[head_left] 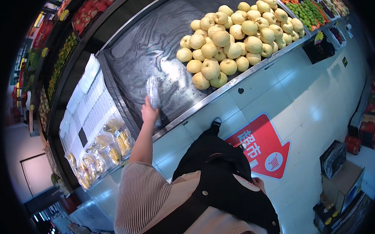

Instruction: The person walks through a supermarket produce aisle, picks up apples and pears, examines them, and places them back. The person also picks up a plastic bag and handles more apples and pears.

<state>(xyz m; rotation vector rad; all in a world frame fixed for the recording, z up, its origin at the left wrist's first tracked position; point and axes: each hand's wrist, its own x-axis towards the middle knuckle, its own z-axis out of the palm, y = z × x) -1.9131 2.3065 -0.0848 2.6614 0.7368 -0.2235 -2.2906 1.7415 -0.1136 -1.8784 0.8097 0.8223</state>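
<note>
My left hand reaches over the near left part of a produce display lined with black mesh matting. Its fingers are closed around a bunched, clear plastic item, perhaps a roll or folded bag, which stands up from the hand. To the right on the same display lies a heap of pale yellow pears. My right hand hangs low beside the black apron, mostly hidden by it; its fingers do not show clearly.
Bagged bananas lie on a white-padded shelf at the left. A metal rim edges the display. Green grapes are at the upper right. Boxes stand on the floor at the lower right.
</note>
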